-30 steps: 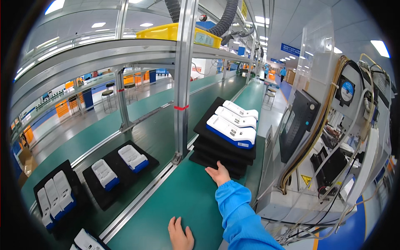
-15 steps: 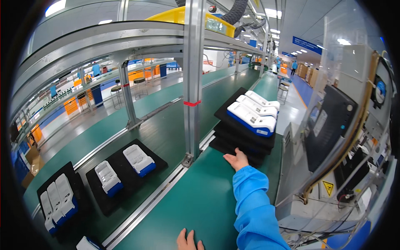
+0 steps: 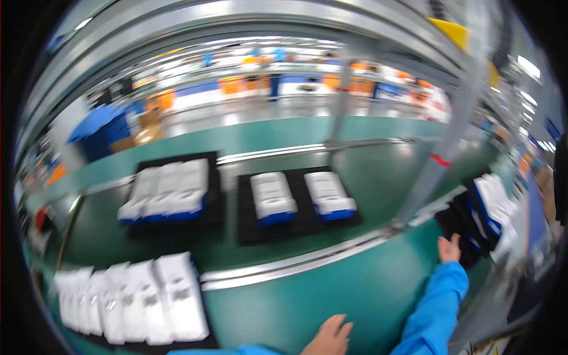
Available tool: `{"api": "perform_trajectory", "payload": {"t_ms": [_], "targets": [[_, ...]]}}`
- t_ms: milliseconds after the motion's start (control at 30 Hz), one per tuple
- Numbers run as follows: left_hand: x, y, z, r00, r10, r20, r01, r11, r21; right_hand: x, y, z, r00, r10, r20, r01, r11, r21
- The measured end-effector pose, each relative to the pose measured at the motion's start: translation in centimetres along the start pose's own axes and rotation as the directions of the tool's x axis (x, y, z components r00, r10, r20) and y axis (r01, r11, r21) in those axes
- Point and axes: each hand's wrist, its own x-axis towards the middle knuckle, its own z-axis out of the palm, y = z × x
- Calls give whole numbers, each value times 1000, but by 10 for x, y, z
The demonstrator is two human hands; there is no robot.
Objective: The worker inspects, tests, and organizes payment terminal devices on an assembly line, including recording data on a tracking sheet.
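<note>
The blurred head view shows the right hand [image 3: 449,248], in a blue sleeve, stretched out with open fingers to the edge of a stack of black foam trays [image 3: 467,228] carrying white-and-blue oblong units at the right of the green table [image 3: 355,296]. The left hand [image 3: 328,337] rests flat and empty on the table near the lower edge. Beyond a silver rail, a black tray with two white-and-blue units [image 3: 299,201] lies beside a black tray with three units [image 3: 171,192], and a row of white flat packs [image 3: 130,302] lies at lower left.

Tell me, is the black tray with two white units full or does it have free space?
Not full. The black tray holds only two white units, with bare black foam left of them.
</note>
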Motion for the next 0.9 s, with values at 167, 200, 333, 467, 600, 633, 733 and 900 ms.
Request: {"api": "perform_trajectory", "payload": {"t_ms": [167, 200, 333, 467, 600, 633, 733, 900], "targets": [[-6, -3, 4, 997, 56, -58, -55, 998, 19, -96, 37, 70, 897, -421, -138, 376, 888, -265], [-10, -5, 6, 995, 38, -91, -35, 999, 29, -157, 45, 108, 890, -447, -95, 404, 867, -291], [-48, 29, -40, 987, 20, 159, 22, 965, -261, -279, 75, 147, 882, -268, 387, 414, 834, -364], [-104, 50, -153, 973, 127, 193, -41, 917, -396, -376, 94, 164, 771, -137, 622, 499, 737, -456], [-192, 102, -243, 866, -226, -446, 182, 973, -140, -450, 111, 188, 545, 132, 828, 444, 793, -418], [-209, 108, -259, 767, -312, -561, 201, 947, -252, -465, 105, 189, 457, 207, 865, 472, 768, -433], [-216, 130, -292, 148, 295, -944, -316, 919, 237, -509, 101, 207, 343, 240, 908, 553, 730, -402], [-226, 153, -324, -48, 339, -940, -211, 916, 341, -558, 106, 229, 139, 240, 961, 691, 671, -268]]}}
